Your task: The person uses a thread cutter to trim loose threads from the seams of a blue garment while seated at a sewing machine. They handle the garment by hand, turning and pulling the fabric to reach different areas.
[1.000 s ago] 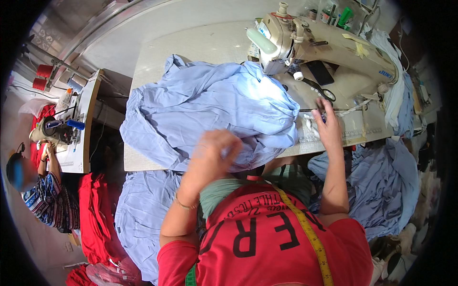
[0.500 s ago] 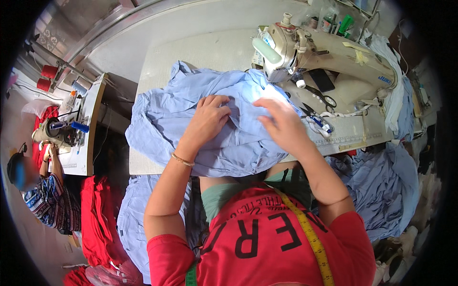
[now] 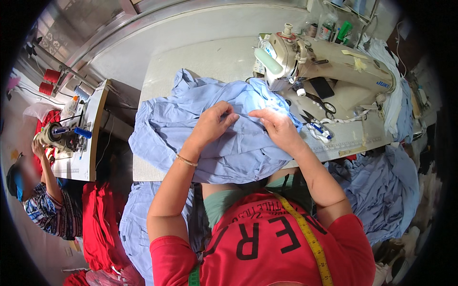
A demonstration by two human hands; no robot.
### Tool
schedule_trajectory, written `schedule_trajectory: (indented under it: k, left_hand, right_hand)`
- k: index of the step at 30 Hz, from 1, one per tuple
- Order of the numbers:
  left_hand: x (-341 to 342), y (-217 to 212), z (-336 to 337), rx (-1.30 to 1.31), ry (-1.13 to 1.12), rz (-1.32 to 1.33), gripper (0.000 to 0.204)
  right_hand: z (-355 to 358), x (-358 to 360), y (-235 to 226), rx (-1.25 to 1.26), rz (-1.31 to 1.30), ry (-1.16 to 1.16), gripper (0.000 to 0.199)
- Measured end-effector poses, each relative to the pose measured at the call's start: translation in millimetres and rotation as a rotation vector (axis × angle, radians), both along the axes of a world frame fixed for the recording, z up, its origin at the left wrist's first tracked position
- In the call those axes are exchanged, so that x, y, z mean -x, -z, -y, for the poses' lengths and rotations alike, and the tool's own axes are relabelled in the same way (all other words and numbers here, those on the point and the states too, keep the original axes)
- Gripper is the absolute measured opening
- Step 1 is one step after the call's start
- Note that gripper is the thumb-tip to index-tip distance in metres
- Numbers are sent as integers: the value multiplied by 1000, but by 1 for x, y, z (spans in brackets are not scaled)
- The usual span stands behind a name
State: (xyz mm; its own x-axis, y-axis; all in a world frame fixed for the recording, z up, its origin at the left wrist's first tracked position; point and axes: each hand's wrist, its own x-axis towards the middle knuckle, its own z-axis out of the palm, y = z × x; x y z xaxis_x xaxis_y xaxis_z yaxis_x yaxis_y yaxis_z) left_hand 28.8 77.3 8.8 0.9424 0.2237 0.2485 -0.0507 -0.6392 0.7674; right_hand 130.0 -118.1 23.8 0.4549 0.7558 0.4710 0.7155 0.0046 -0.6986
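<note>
A light blue garment [image 3: 176, 121] lies spread in folds on the pale sewing table, its near edge over my lap. My left hand [image 3: 213, 123] is over its middle, fingers curled in and thumb against them, pinching cloth. Just to the right, my right hand [image 3: 280, 128] points its forefinger toward the left one, thumb close beneath, with a bit of cloth at the fingertips. What exactly lies between the fingertips is hard to see. The lit part of the garment sits under the needle end of the sewing machine [image 3: 329, 55].
Scissors [image 3: 327, 106], a black phone [image 3: 322, 87] and blue-handled snips [image 3: 318, 129] lie by the machine. More blue cloth [image 3: 377, 186] hangs at right. Leftward, a co-worker [image 3: 47, 209] sits at another sewing machine [image 3: 59, 136], near red cloth [image 3: 98, 224].
My right hand's spread fingers have drawn together, the forefinger now near the left hand. The left hand has barely moved. The co-worker's arm has lifted toward their machine; the whole view has shifted slightly.
</note>
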Motion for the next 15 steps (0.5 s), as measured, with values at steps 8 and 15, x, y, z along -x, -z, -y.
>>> schedule_trajectory:
  k: [8, 15]
  left_hand:
    - [0, -7, -12, -32, 151, -81, 19]
    - [24, -48, -1, 204, 85, -108, 16]
  right_hand:
    - [2, 4, -5, 2, -24, -120, 24]
    - [-4, 18, -20, 51, -109, -128, 35]
